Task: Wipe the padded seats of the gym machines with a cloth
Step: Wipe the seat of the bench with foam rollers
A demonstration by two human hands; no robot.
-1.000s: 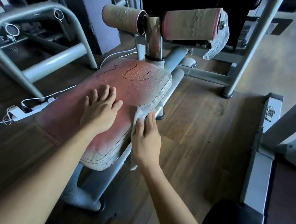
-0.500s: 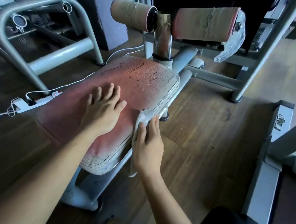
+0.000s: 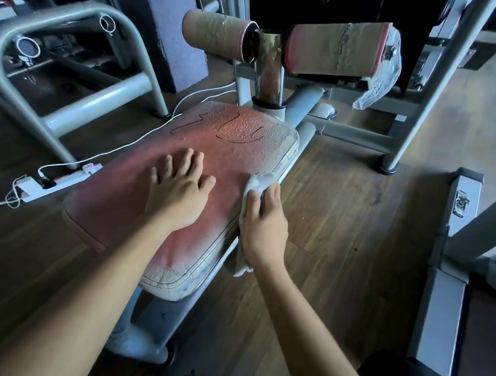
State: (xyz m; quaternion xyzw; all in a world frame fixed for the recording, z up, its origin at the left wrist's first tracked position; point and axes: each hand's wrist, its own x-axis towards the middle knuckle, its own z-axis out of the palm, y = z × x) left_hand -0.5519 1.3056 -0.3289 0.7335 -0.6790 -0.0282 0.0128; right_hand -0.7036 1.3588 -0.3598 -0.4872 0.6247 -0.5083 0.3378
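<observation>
Nearest me, the padded seat's [image 3: 229, 143] near corner is cracked and pale, so I would go gently there. My left hand [image 3: 179, 195] lies flat on the middle of the seat, fingers straight and spread, bracing. My right hand [image 3: 263, 222] presses the cloth [image 3: 258, 182] against the seat's right edge with fingers laid out straight over it. I cannot see the thumb, and a tail of cloth hangs below the palm. I judge the edge wipe is under way. Next I'd run the cloth to the far right corner, then across the top, lifting the left hand clear. Dust and pen marks cover the far end. Beyond stand a chrome post [image 3: 268, 71] and two worn roller pads [image 3: 332, 50]. A power strip [image 3: 59, 181] lies on the wooden floor [image 3: 343, 227] off the seat's left edge.
</observation>
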